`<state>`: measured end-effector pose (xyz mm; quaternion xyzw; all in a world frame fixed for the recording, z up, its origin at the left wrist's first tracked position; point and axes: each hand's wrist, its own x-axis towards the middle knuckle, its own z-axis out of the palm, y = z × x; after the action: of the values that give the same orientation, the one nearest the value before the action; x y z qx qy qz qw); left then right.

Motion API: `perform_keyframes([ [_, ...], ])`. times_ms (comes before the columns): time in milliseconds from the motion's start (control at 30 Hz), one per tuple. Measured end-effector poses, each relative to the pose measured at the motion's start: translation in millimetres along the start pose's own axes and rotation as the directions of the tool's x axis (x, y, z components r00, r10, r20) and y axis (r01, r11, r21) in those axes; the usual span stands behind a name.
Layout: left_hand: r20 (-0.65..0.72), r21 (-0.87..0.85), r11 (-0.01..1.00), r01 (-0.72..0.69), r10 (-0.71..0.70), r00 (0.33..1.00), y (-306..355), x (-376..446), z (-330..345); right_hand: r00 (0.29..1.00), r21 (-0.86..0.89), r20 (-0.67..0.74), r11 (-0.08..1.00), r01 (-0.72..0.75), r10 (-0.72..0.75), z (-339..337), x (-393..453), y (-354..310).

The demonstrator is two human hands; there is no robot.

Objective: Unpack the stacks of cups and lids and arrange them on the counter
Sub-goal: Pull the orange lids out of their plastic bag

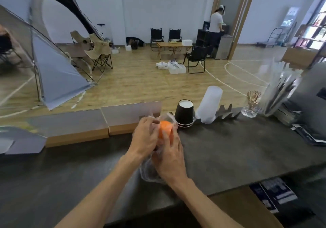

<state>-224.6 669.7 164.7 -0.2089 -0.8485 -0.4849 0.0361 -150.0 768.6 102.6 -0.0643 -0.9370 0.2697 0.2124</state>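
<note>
Grip: while both hands closed on the one bundle, the left hand (145,136) curled its fingers round the far, upper end and the right hand (168,159) clasped the near side, thumb laid across the orange face.
Thing held: a stack of orange cups or lids (165,130) inside a clear plastic sleeve (150,173); which of the two it was could not be told.
Position: held just above the dark counter (238,148), near its middle, slightly left of the stacks already set down.
Long axis: judged to run from the person outward and up, near end low by the right wrist, far end under the left fingers.
Deciding relation: loose wrap bunched at the near end below the right hand, and more film rose at the far end; where the sleeve's mouth lay could not be told.
Nearer hand: the right, for the near end of the wrap.
Already placed: an inverted stack of black cups (184,114) and, just beside it on the right, an upturned stack of frosted clear cups (209,104), both at the counter's far edge.
Beyond these: a small glass of metal picks (251,106) and a holder of straws (277,90).
Writing: none legible on sleeve or cups; dark printed leaflets (275,195) at lower right were too blurred to read.
Brands: none seen.
</note>
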Motion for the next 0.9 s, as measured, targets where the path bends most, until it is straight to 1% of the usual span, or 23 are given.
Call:
perform_keyframes([
  [100,-0.076,0.136,0.991,0.003,0.007,0.997,-4.6,-9.7,-1.6,1.0,0.007,0.012,1.0,0.019,-0.019,-10.4,-6.5,2.1],
  [200,-0.147,0.272,0.956,0.106,-0.068,0.987,-5.6,-23.8,-3.0,0.999,-0.036,-0.007,0.999,0.038,-0.038,-20.1,-14.3,7.3],
  [267,-0.229,0.353,0.92,0.173,-0.094,0.969,1.4,-36.0,-6.7,0.998,-0.038,-0.019,0.998,0.052,-0.053,-28.4,-19.9,7.8],
  [333,-0.333,0.432,0.873,0.229,-0.081,0.939,8.3,-49.6,-13.8,0.996,-0.032,-0.02,0.996,0.081,-0.082,-36.7,-27.2,5.4],
  [400,-0.392,0.47,0.847,0.248,-0.052,0.918,12.0,-70.1,-22.8,0.993,-0.01,-0.021,0.993,0.12,-0.12,-41.7,-39.1,1.0],
  [500,-0.397,0.452,0.867,0.21,-0.015,0.918,13.0,-112.7,-40.1,0.986,0.116,-0.006,0.979,0.169,-0.169,-43.6,-65.5,-15.3],
  [600,-0.38,0.415,0.886,0.206,-0.037,0.924,6.2,-167.9,-63.5,0.965,0.194,0.039,0.95,0.246,-0.258,-31.2,-100.7,-43.2],
  [667,-0.339,0.399,0.892,0.21,-0.069,0.938,-2.6,-207.1,-80.5,0.944,0.274,0.091,0.92,0.282,-0.316,-19.3,-127.5,-66.4],
  [733,-0.286,0.376,0.896,0.237,-0.131,0.949,-16.3,-254.7,-97.3,0.912,0.341,0.17,0.89,0.302,-0.374,-3.8,-162.1,-91.4],
  [800,-0.251,0.346,0.89,0.296,-0.216,0.943,-33.1,-307.6,-111.3,0.864,0.368,0.274,0.876,0.31,-0.421,12.5,-200.5,-112.1],
  [867,-0.252,0.305,0.87,0.386,-0.317,0.914,-54.5,-364.2,-122.4,0.814,0.378,0.398,0.884,0.276,-0.424,30.8,-240.5,-127.7],
  [900,-0.257,0.292,0.847,0.444,-0.378,0.889,-66.7,-390.5,-128.3,0.797,0.379,0.457,0.897,0.226,-0.394,41.1,-258.8,-133.4],
])
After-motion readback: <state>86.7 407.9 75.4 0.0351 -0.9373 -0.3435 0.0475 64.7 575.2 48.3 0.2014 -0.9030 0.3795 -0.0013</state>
